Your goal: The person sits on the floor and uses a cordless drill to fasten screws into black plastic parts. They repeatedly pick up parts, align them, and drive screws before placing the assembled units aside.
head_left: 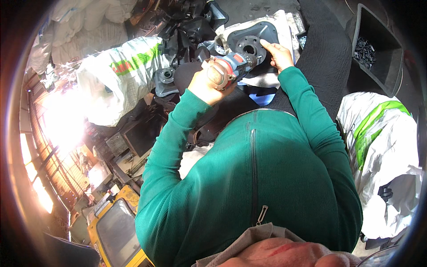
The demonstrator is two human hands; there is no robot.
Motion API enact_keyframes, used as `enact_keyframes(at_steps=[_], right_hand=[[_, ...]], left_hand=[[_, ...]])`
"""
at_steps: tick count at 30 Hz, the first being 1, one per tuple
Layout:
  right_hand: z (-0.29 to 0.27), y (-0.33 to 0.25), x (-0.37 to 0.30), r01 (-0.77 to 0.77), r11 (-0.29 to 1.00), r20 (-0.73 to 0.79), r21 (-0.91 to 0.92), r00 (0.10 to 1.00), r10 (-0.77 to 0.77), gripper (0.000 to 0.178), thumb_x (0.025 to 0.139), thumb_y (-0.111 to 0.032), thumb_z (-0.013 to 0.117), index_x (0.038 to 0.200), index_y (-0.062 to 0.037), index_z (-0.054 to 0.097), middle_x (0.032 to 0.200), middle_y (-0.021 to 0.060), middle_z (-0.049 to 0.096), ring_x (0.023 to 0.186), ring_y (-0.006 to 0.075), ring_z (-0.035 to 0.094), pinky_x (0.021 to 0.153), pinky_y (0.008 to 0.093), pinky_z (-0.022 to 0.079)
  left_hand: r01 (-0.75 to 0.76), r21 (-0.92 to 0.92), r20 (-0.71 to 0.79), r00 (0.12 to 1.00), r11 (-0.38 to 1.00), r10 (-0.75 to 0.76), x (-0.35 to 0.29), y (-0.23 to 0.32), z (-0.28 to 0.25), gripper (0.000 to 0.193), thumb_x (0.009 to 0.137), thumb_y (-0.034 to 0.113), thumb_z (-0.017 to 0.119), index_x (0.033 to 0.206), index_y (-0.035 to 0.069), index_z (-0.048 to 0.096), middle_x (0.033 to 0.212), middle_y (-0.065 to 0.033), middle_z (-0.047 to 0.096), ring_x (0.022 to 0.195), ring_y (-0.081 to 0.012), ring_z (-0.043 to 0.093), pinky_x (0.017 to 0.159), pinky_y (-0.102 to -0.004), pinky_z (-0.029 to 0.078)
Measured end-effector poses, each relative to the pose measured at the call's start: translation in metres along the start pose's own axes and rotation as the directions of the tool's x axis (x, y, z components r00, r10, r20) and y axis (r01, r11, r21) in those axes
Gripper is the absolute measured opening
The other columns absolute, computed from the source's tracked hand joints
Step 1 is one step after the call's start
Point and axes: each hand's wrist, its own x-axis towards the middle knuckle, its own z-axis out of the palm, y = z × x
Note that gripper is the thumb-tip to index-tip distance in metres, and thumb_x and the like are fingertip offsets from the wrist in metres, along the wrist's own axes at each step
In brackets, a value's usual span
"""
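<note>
In my left hand is a blue and red cordless drill, its front end pointing right, toward a black part with a round flange. The flange has a wide centre hole with smaller holes around it. The part rests on a pale, worn block. At the flange's right edge is my right hand, thumb and fingers pinched together. What the pinch holds, if anything, is too small to make out. Whether the drill's tip touches the flange cannot be seen clearly.
Similar black parts are heaped at the far left, with one flanged part nearer. White sacks stand left and right. A dark bin at far right holds small metal fasteners. Black fabric lies beside my right arm.
</note>
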Motion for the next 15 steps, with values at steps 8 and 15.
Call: enact_keyframes(at_steps=[8,15], right_hand=[[-0.003,0.005,0.008,-0.047,0.999,0.039,0.003,0.998,0.047,0.036,0.076,-0.036,0.075,0.06,-0.0164,0.05,0.054,-0.0106,0.036,0.043,0.0009,0.028,0.038,0.0189,0.022],[-0.005,0.008,0.013,-0.071,0.994,0.057,0.078,0.996,0.066,0.036,0.072,-0.039,0.077,0.059,-0.0135,0.055,0.055,-0.009,0.041,0.045,0.0027,0.03,0.04,0.0211,0.022]], left_hand=[[0.0,0.057,0.061,0.998,0.998,-0.004,0.021,0.034,-0.017,0.036,0.07,0.02,0.073,0.101,0.004,0.061,0.092,-0.0134,0.064,0.089,-0.0293,0.062,0.084,-0.0371,0.049],[0.034,-0.027,0.064,0.997,0.999,-0.032,0.031,0.029,-0.008,0.054,0.064,0.016,0.074,0.113,0.003,0.054,0.107,-0.013,0.06,0.101,-0.0291,0.057,0.091,-0.0374,0.044]])
